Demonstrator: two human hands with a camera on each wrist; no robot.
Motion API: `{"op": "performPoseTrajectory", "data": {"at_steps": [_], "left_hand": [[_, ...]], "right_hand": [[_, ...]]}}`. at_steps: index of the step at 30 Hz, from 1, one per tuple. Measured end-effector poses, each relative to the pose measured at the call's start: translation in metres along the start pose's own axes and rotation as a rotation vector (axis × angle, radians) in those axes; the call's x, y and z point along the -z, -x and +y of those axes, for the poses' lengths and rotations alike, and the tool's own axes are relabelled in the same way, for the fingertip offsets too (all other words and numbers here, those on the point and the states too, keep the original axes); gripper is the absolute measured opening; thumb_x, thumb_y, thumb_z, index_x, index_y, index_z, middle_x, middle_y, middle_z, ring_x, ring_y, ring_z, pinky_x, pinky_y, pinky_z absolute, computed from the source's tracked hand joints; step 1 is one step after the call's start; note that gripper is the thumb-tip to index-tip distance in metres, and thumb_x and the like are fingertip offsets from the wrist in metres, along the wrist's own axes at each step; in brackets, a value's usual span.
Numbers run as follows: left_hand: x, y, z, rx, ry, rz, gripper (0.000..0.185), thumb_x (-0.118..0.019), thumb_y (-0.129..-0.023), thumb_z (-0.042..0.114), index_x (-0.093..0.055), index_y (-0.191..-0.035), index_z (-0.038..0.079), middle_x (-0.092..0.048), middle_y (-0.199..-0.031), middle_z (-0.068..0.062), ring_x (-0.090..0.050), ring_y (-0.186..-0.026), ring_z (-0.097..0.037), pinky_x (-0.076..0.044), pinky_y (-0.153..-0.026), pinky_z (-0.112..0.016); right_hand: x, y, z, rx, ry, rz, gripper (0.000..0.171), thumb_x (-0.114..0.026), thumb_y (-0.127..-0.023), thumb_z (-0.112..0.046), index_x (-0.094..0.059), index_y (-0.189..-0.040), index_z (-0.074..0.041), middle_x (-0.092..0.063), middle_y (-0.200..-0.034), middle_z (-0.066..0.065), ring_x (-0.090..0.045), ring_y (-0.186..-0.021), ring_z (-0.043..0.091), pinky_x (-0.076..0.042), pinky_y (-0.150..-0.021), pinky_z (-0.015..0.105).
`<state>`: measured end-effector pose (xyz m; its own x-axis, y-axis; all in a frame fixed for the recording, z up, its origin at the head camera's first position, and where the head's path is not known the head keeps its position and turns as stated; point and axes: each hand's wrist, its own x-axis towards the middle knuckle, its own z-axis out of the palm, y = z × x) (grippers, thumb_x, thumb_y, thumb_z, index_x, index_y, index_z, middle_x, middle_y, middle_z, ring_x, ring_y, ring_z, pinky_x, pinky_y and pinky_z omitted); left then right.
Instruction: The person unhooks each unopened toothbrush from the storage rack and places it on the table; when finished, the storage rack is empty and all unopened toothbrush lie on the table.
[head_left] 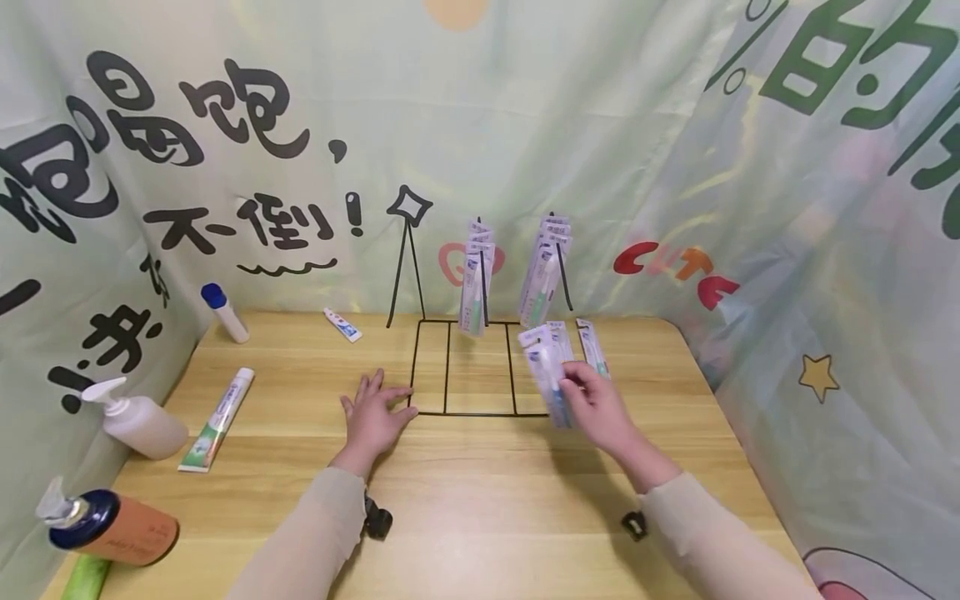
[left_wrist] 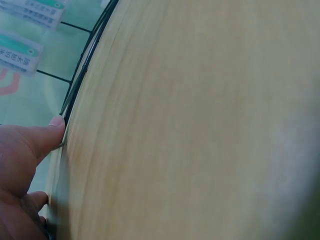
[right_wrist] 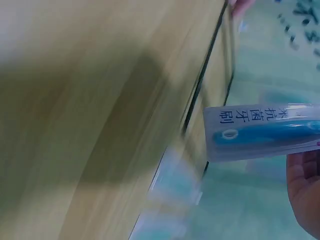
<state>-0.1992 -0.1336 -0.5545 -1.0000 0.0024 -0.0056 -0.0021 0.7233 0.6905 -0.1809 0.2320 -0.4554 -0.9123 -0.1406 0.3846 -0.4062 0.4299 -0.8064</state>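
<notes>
My right hand (head_left: 600, 407) pinches a packaged toothbrush (head_left: 547, 377) by its edge, above the right side of a black wire rack (head_left: 480, 414). In the right wrist view the pack (right_wrist: 260, 131) shows a blue handle and printed characters. My left hand (head_left: 372, 423) lies with fingers spread at the rack's front left corner. Its thumb (left_wrist: 47, 135) touches the wire in the left wrist view. Toothbrush packs hang on the rack's left hook (head_left: 472, 292) and right hook (head_left: 542, 283). Another pack (head_left: 592, 346) lies on the table behind my right hand, and one more is partly hidden by the held pack.
At the table's left stand a white pump bottle (head_left: 146, 427), an orange pump bottle (head_left: 142, 527) and a blue-capped white bottle (head_left: 225, 315). A large toothpaste tube (head_left: 217, 421) and a small tube (head_left: 342, 325) lie nearby. Printed cloth (head_left: 562, 108) encloses the back and sides.
</notes>
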Motion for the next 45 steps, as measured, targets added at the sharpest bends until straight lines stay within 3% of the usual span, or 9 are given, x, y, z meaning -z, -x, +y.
{"op": "performPoseTrajectory", "data": {"at_steps": [6,10,14,19,23,31,37,40,45], "left_hand": [[0.004,0.003,-0.003,0.006,-0.006,0.014,0.038,-0.079,-0.096,0.031,-0.076,-0.13,0.014,-0.023,-0.172,-0.024,-0.007,-0.159,-0.051,0.015,-0.117,-0.077],[0.003,0.003,-0.002,0.006,0.013,0.018,0.038,-0.08,-0.096,0.031,-0.076,-0.129,0.014,-0.024,-0.172,-0.024,-0.007,-0.159,-0.05,0.015,-0.117,-0.076],[0.001,0.003,-0.001,0.015,0.015,0.007,0.038,-0.08,-0.096,0.031,-0.076,-0.13,0.015,-0.022,-0.173,-0.023,-0.005,-0.16,-0.049,0.016,-0.118,-0.075],[-0.002,0.001,0.002,0.002,0.016,0.009,0.038,-0.08,-0.096,0.031,-0.076,-0.13,0.015,-0.023,-0.172,-0.022,-0.006,-0.16,-0.049,0.017,-0.118,-0.074],[-0.003,0.001,0.005,-0.006,0.021,0.024,0.036,-0.081,-0.094,0.03,-0.077,-0.128,0.015,-0.025,-0.171,-0.023,-0.009,-0.159,-0.05,0.016,-0.118,-0.074],[-0.003,-0.001,0.008,-0.007,0.003,0.011,0.039,-0.081,-0.094,0.031,-0.076,-0.13,0.015,-0.024,-0.172,-0.022,-0.007,-0.16,-0.049,0.016,-0.118,-0.074],[-0.002,-0.001,0.007,-0.01,0.003,0.009,0.04,-0.081,-0.095,0.032,-0.075,-0.131,0.014,-0.024,-0.172,-0.022,-0.007,-0.16,-0.048,0.016,-0.118,-0.074],[-0.002,-0.001,0.006,-0.001,-0.002,0.015,0.04,-0.081,-0.095,0.032,-0.075,-0.13,0.015,-0.024,-0.172,-0.022,-0.007,-0.16,-0.048,0.016,-0.119,-0.074],[-0.002,-0.001,0.005,0.014,-0.01,0.012,0.04,-0.08,-0.096,0.032,-0.075,-0.131,0.015,-0.024,-0.172,-0.022,-0.007,-0.16,-0.048,0.016,-0.118,-0.075]], "right_hand": [[0.066,-0.015,0.035,-0.271,0.148,0.092,0.026,-0.053,-0.108,-0.003,-0.063,-0.128,0.012,-0.069,-0.115,0.031,-0.064,-0.091,0.017,-0.052,-0.076,0.018],[0.094,-0.036,0.065,-0.414,0.217,0.197,0.033,-0.053,-0.107,-0.007,-0.064,-0.133,0.011,-0.068,-0.113,0.027,-0.056,-0.082,0.004,-0.047,-0.071,0.012],[0.106,-0.051,0.093,-0.538,0.24,0.253,0.035,-0.054,-0.106,-0.01,-0.065,-0.134,0.009,-0.067,-0.11,0.024,-0.056,-0.082,0.008,-0.045,-0.071,0.018],[0.108,-0.054,0.125,-0.697,0.27,0.229,0.035,-0.055,-0.107,-0.016,-0.064,-0.132,0.007,-0.063,-0.124,0.026,-0.059,-0.102,0.029,-0.05,-0.086,0.037],[0.105,-0.052,0.141,-0.773,0.274,0.205,0.034,-0.054,-0.107,-0.017,-0.065,-0.13,0.006,-0.06,-0.13,0.027,-0.058,-0.11,0.036,-0.049,-0.092,0.045],[0.1,-0.05,0.154,-0.802,0.305,0.209,0.031,-0.053,-0.107,-0.014,-0.066,-0.127,0.006,-0.062,-0.124,0.025,-0.059,-0.104,0.035,-0.051,-0.087,0.044],[0.094,-0.055,0.143,-0.794,0.299,0.216,0.033,-0.052,-0.109,-0.018,-0.063,-0.131,0.005,-0.06,-0.124,0.023,-0.057,-0.108,0.034,-0.05,-0.093,0.046],[0.082,-0.061,0.128,-0.684,0.293,0.241,0.033,-0.054,-0.108,-0.018,-0.064,-0.128,0.006,-0.061,-0.12,0.024,-0.057,-0.107,0.034,-0.049,-0.092,0.044],[0.044,-0.069,0.094,-0.39,0.249,0.283,0.023,-0.061,-0.104,-0.01,-0.072,-0.114,0.007,-0.067,-0.103,0.021,-0.059,-0.09,0.025,-0.048,-0.077,0.029]]}}
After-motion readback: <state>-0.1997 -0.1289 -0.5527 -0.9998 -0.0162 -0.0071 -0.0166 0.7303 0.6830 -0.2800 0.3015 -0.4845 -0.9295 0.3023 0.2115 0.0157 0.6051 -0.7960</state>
